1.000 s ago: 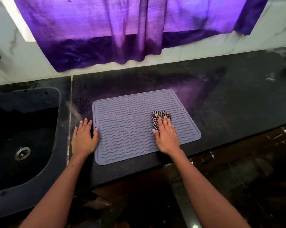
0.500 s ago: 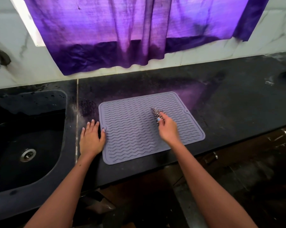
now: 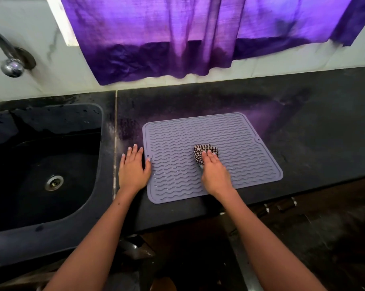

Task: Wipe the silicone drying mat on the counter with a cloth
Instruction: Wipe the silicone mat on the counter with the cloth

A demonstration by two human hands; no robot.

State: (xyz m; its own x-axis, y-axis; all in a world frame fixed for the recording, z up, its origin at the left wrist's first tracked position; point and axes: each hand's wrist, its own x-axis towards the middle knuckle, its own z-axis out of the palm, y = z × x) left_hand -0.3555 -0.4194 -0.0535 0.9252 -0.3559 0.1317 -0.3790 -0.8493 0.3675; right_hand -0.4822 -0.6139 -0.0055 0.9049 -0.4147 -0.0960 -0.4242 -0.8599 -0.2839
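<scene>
The right hand (image 3: pixel 214 171) covers the near part of the cloth (image 3: pixel 204 151) and some mat (image 3: pixel 198 135) beneath. The tap (image 3: pixel 7 53) and curtain (image 3: pixel 177 28) are cut off at the picture's edges.

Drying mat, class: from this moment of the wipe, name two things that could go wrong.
The left hand only touches the mat at its left edge, so the mat may slide or buckle under a hard stroke. The bunched cloth under the right hand covers little, so the far corners may be missed.

No readable text, label, brand, number or sign shows on anything here.
</scene>
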